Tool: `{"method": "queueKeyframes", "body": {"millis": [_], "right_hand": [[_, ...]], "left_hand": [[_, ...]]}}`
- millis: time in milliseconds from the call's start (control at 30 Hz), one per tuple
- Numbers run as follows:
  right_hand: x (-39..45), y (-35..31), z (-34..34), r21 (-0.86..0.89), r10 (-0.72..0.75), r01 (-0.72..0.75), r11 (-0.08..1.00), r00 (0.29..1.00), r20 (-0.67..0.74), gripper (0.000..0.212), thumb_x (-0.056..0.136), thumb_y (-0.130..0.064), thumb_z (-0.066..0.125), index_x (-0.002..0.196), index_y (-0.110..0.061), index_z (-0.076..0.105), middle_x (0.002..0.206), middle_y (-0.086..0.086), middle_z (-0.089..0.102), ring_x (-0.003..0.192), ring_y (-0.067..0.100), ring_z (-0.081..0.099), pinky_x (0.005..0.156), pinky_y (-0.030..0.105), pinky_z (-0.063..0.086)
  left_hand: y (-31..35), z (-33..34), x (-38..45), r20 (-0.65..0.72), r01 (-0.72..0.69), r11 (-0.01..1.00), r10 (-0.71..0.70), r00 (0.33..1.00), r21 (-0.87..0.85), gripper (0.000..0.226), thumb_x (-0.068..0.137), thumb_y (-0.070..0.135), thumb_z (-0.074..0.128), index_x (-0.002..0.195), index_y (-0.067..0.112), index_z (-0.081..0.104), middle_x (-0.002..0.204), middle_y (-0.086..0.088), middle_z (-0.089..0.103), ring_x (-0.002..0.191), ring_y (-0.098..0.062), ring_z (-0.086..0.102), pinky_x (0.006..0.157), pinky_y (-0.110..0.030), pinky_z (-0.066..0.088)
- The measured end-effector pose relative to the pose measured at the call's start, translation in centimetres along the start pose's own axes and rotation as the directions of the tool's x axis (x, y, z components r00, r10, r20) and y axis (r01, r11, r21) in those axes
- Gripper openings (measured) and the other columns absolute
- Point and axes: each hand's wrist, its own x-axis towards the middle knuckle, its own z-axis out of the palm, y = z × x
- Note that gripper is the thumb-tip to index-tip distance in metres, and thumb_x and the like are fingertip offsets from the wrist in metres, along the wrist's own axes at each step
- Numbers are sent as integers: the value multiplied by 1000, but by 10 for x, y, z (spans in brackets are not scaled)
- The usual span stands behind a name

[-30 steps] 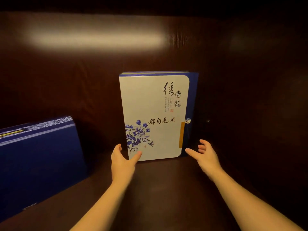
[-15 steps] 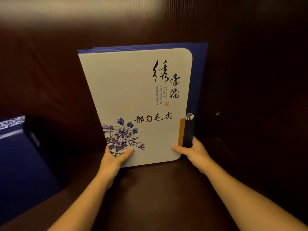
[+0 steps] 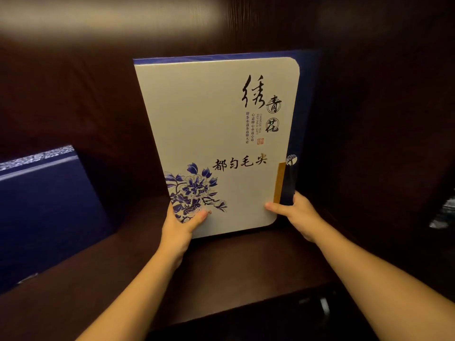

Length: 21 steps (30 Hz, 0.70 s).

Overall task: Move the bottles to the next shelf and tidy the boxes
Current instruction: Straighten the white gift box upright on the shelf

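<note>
You are looking into a dark wooden cabinet (image 3: 73, 99). Behind where you grip, its back panel (image 3: 369, 107) is deep brown with a fine upright grain. Above and to the left of your grip, a soft pale band of reflected light (image 3: 103, 18) smears across the top of that panel. Below your grip, the shelf board (image 3: 234, 271) runs toward you and ends at a front edge; under it all is black. Far right of your grip, a small bright glint (image 3: 443, 215) shows, too blurred to make out.
</note>
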Motion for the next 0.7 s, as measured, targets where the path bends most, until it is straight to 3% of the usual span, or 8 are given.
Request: {"method": "queueKeyframes", "body": {"millis": [133, 233, 400, 533, 700], "right_hand": [[-46, -1, -12, -37, 1, -3, 999, 999, -43, 61, 69, -26, 84, 126, -21, 60, 116, -6, 69, 107, 12, 64, 93, 32, 50], [-70, -2, -20, -59, -3, -1, 998, 998, -64, 66, 71, -24, 84, 130, -14, 56, 119, 0, 66, 111, 18, 62, 96, 36, 49], [-95, 5, -34, -45, 15, -17, 999, 999, -42, 47, 71, -20, 83, 109, -34, 60, 106, -14, 68, 100, 1, 64, 76, 13, 50], [-99, 11, -39, -36, 24, -26, 999, 999, -43, 43, 71, -20, 84, 102, -38, 61, 101, -18, 69, 88, -11, 65, 67, 7, 50], [-95, 17, -41, -37, 9, -10, 999, 999, -31, 46, 70, -26, 84, 106, -41, 60, 105, -17, 70, 96, -6, 65, 72, 10, 50]], "left_hand": [[10, 5, -46, -8, -8, 1000, 8, 1000, -8, 72, 57, 39, 84, 120, 33, 51, 105, 20, 70, 95, 6, 64, 74, -4, 45], [14, 10, -71, -12, 12, 1000, -12, 1000, -17, 75, 59, 37, 85, 124, 34, 48, 108, 16, 69, 94, 9, 63, 73, -4, 45], [12, 22, -98, 1, 47, 999, -47, 999, -7, 76, 56, 43, 83, 122, 40, 46, 107, 23, 66, 93, 12, 61, 77, -10, 44], [9, 27, -102, -6, 47, 999, -47, 999, 27, 77, 53, 49, 81, 120, 42, 44, 98, 38, 64, 90, 17, 59, 74, -6, 43], [8, 27, -100, -19, 71, 996, -71, 997, 50, 82, 50, 51, 82, 123, 35, 46, 104, 21, 67, 90, 12, 62, 84, -19, 44]]}}
